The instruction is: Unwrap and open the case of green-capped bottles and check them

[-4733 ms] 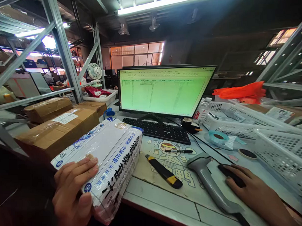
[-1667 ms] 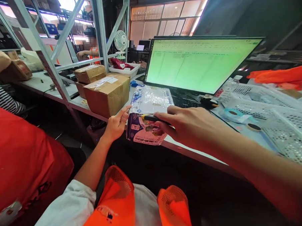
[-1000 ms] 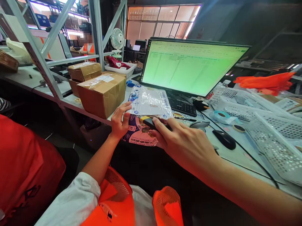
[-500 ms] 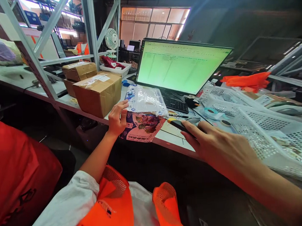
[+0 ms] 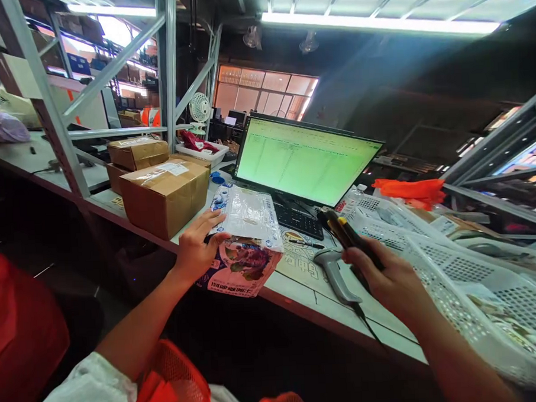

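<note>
My left hand [image 5: 199, 244] grips the left edge of a printed carton [image 5: 246, 267], fingers on its top and thumb at the front. The carton's top is white and blue under shiny clear tape, and its pink front shows pictures and lettering. It sits at the table's front edge. To the right, my right hand [image 5: 386, 273] is closed around a black and yellow utility knife [image 5: 350, 236], raised above the table and apart from the carton. Its blade cannot be made out. Beneath the knife lies a grey barcode scanner [image 5: 337, 278] with a cable.
Brown taped boxes [image 5: 165, 199] stand left of the carton. Behind it are a lit monitor [image 5: 306, 158] and a keyboard [image 5: 298, 220]. White perforated baskets [image 5: 453, 282] fill the right side. A pen [image 5: 306, 244] lies near the keyboard. A metal rack post [image 5: 55, 115] rises at left.
My right hand has lifted the utility knife away from the carton's right edge, tilting it upward. The scanner is now in fuller view. My left hand keeps hold of the carton; the camera has tilted up.
</note>
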Demonstrator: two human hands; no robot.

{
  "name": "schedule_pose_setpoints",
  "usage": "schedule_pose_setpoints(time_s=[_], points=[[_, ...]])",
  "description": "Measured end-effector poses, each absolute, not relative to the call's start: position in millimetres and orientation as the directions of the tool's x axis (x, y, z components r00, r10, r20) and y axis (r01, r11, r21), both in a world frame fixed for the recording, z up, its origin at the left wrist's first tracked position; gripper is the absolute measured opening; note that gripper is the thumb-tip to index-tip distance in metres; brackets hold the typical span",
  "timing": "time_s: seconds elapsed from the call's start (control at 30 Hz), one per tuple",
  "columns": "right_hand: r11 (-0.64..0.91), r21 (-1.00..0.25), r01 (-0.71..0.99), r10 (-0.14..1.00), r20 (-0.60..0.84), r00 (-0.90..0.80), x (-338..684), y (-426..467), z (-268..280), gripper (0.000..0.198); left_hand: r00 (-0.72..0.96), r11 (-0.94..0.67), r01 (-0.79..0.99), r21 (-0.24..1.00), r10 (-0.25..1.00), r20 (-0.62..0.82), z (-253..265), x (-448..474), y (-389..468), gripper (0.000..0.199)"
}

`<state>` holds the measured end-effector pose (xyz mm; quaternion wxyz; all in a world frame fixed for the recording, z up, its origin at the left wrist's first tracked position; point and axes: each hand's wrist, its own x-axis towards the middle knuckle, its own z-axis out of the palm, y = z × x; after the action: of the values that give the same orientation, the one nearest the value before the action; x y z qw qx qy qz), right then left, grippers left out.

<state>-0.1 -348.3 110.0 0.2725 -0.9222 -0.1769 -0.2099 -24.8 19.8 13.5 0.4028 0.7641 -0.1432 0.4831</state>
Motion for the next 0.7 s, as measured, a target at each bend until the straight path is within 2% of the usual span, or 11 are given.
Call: schedule_pose_setpoints(time_s=[0.07, 0.13, 0.2, 0.27, 0.47, 0.6, 0.7], points=[[-0.667, -0.629, 0.399, 0.137, 0.423, 0.896, 34.9, -344.0, 109.0, 0.04, 0.469, -0.61, -0.625, 0.488, 0.207, 0.859, 15.2, -21.8, 19.1, 0.033], [-0.422, -0.849, 0.317, 0.093, 0.308, 0.947, 74.2, -330.3, 105.7, 0.035, 0.476, -0.578, -0.631, 0.517, 0.238, 0.847, 18.2, -18.1, 23.2, 0.035], [-0.157, -0.968, 0.196, 0.094, 0.183, 0.979, 114.3, -307.5, 98.9, 0.029, 0.502, -0.542, -0.63, 0.557, 0.264, 0.824, 20.4, -13.3, 31.3, 0.04], [-0.019, -0.993, 0.118, 0.12, 0.115, 0.986, 150.1, -278.6, 88.8, 0.026, 0.534, -0.503, -0.626, 0.596, 0.282, 0.797, 20.9, -7.7, 40.4, 0.048], [0.178, -0.983, 0.038, 0.182, 0.071, 0.981, 194.3, -220.7, 57.8, 0.028, 0.568, -0.447, -0.617, 0.648, 0.316, 0.76, 25.4, 8.9, 53.9, 0.058], [0.285, -0.957, 0.052, 0.101, 0.084, 0.991, 173.5, -243.6, 45.3, 0.034, 0.612, -0.403, -0.641, 0.653, 0.244, 0.752, 35.0, 25.3, 61.4, 0.066], [0.321, -0.944, 0.077, 0.012, 0.085, 0.996, 135.9, -274.1, 38.5, 0.037, 0.688, -0.368, -0.586, 0.722, 0.246, 0.683, 35.2, 45.9, 72.3, 0.073]])
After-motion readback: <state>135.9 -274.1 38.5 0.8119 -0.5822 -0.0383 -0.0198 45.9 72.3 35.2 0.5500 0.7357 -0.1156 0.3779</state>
